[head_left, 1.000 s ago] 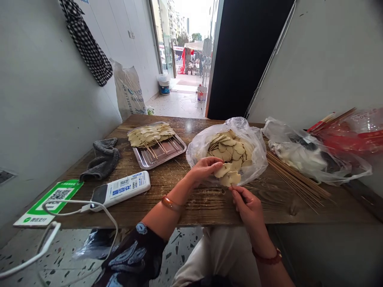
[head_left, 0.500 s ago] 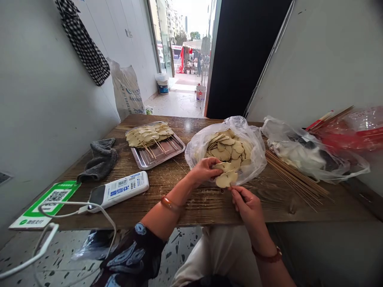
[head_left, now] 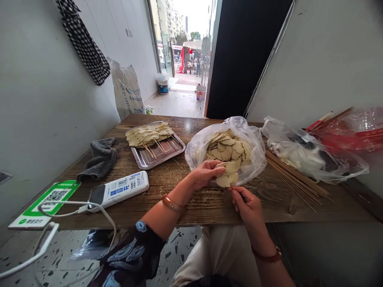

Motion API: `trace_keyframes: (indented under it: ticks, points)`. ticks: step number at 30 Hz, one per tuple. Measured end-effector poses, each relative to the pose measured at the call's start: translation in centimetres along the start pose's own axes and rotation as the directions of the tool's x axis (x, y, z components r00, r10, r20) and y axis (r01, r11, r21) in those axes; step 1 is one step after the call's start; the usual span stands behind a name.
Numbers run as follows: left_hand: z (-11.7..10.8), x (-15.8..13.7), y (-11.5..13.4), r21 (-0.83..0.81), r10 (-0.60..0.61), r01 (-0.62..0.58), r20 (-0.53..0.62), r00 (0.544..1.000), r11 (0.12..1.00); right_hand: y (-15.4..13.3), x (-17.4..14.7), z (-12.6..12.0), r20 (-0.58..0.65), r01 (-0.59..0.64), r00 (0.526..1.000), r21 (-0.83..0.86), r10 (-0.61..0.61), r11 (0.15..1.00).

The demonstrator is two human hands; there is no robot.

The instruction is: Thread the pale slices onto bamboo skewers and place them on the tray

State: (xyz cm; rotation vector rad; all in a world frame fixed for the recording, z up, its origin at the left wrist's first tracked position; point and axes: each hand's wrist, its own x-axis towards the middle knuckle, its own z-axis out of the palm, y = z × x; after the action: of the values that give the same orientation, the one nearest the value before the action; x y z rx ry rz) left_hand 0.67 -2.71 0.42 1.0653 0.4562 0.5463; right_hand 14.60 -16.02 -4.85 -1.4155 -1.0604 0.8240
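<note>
My left hand (head_left: 209,172) pinches pale, thin round slices (head_left: 228,177), which look like potato, at the near edge of a clear plastic bag. Below them my right hand (head_left: 245,200) is closed on a thin skewer (head_left: 230,185), of which only a short bit shows; the slices sit threaded on it. The plastic bag (head_left: 196,149) lies open and holds a heap of loose slices (head_left: 223,145). To the left, a metal tray (head_left: 149,158) carries several finished skewers of slices (head_left: 149,134), their sticks pointing toward me.
Bare skewers (head_left: 295,177) lie fanned out right of the bag, beside another plastic bag (head_left: 311,155) and red packaging (head_left: 353,133). At left are a grey cloth (head_left: 100,159), a white power bank (head_left: 128,186) with a cable, and a green QR-code card (head_left: 49,201).
My left thumb and fingers have shifted slightly right over the upper slices. My right hand stays almost in place on the skewer.
</note>
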Motion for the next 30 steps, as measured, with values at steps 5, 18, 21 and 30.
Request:
trace_keyframes:
  ticks: [5,18,21,30]
  points:
    - [0.3,0.1,0.0,-0.061,0.036,-0.04,-0.065,0.997,0.997,-0.3,0.1,0.3,-0.013,0.017,1.0,-0.086,-0.018,0.996]
    - [0.1,0.1,0.0,-0.07,0.072,-0.081,-0.116,0.991,0.994,-0.8,0.1,0.5,-0.079,0.119,0.986,-0.262,-0.144,0.958]
    - [0.2,0.2,-0.3,-0.061,0.064,-0.07,-0.092,0.994,0.996,-0.9,0.1,0.6,-0.101,0.118,0.984,-0.259,-0.148,0.959]
    - [0.1,0.0,0.0,0.014,0.062,-0.061,-0.083,0.995,0.998,-0.3,-0.2,0.6,-0.18,0.047,0.981,-0.168,-0.077,0.985]
